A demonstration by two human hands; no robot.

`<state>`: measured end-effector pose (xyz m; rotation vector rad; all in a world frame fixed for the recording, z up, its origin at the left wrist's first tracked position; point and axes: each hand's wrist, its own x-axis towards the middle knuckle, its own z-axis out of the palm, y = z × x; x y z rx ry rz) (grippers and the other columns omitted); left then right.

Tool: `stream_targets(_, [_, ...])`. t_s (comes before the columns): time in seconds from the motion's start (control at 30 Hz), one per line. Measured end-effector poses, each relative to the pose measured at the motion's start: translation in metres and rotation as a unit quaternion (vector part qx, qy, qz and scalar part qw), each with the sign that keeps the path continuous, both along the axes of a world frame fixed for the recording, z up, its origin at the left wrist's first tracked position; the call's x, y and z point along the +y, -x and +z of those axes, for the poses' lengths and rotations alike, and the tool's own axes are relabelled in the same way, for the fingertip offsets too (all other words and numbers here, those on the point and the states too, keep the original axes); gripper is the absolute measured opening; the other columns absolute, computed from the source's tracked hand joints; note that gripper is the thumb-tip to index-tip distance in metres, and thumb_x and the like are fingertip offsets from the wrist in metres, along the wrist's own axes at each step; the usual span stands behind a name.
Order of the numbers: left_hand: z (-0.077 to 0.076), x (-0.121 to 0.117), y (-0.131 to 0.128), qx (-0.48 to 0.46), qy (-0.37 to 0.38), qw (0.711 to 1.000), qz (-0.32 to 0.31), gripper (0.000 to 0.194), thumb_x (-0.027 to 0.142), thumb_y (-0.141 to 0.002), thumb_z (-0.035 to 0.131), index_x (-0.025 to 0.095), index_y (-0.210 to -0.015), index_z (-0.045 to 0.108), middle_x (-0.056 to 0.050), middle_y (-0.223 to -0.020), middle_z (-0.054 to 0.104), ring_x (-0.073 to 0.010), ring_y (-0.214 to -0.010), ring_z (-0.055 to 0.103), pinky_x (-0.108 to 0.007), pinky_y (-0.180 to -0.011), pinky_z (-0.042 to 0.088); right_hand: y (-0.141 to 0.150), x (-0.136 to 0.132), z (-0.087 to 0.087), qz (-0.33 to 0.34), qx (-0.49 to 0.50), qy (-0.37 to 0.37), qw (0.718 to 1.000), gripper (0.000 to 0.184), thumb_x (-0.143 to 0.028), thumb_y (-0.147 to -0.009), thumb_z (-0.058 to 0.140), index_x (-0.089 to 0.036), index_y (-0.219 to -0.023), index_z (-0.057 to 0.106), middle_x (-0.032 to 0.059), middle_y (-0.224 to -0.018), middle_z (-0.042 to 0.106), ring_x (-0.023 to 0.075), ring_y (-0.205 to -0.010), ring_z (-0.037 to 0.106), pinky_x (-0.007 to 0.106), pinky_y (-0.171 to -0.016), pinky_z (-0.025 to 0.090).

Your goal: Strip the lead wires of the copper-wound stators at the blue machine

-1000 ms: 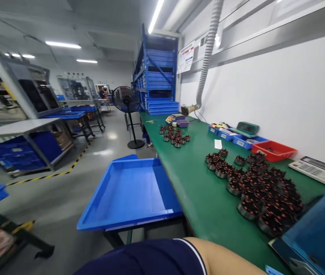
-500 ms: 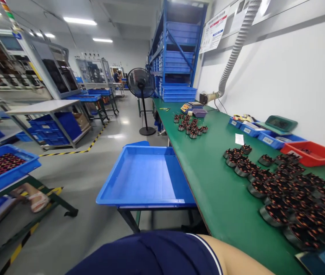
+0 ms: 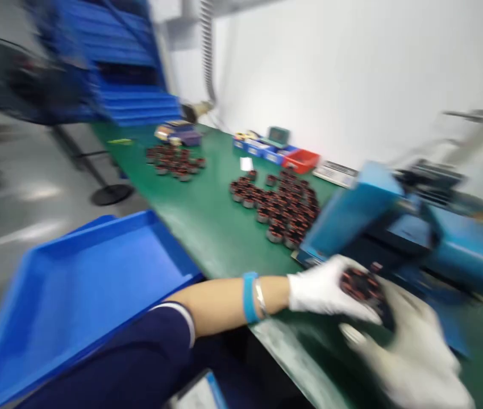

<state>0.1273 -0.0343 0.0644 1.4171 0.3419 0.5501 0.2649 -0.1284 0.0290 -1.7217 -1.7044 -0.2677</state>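
Observation:
A motor stator (image 3: 358, 285), a dark ring with copper windings, is between my two white-gloved hands above the bench's front edge. My left hand (image 3: 329, 288) grips it from the left, fingers closed along its side. From the right, my right hand (image 3: 416, 343) curls its fingers round the far side, thumb held lower; motion blurs this hand. Just beyond my hands stands a blue bench machine (image 3: 352, 210), its working part dark and partly hidden. A dense group of similar stators (image 3: 288, 207) rests on the green bench (image 3: 207, 227) to the machine's left.
A blue tray (image 3: 96, 278) stands beside the bench at left. Farther back are a smaller stator group (image 3: 175, 163), a red bin (image 3: 302, 161), small blue bins (image 3: 256, 149) and a keypad device (image 3: 335, 172). A floor fan (image 3: 111, 194) and a blue rack (image 3: 126, 68) stand beyond.
My view has swung right, from the aisle and tray towards the blue machine. Both gloved hands, out of sight before, now appear with a stator between them.

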Motion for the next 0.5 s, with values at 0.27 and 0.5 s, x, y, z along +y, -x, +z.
stream_targets(0.27, [-0.028,0.01,-0.001,-0.052,0.268,0.958,-0.085,0.063,0.014,-0.05,0.063,0.021,-0.112,0.059,-0.006,-0.1,0.068,-0.0225,-0.089,0.065,-0.037,-0.081,0.052,-0.001,-0.001,-0.006,0.01,0.041,-0.083,0.996,0.049,-0.039,-0.08,0.064,-0.02,-0.125,0.055,0.0124,-0.114,0.062,0.0279,-0.103,0.062,0.044,-0.089,0.055])
stream_targets(0.5, [-0.027,0.008,-0.005,-0.014,0.124,0.99,-0.061,0.075,0.011,-0.052,0.072,0.023,-0.124,0.053,-0.008,-0.126,0.061,-0.0274,-0.116,0.058,-0.039,-0.094,0.05,-0.004,-0.009,0.001,0.073,0.063,-0.1,0.99,0.035,-0.025,-0.088,0.052,-0.021,-0.122,0.057,0.0112,-0.112,0.064,0.0238,-0.102,0.063,0.04,-0.087,0.055])
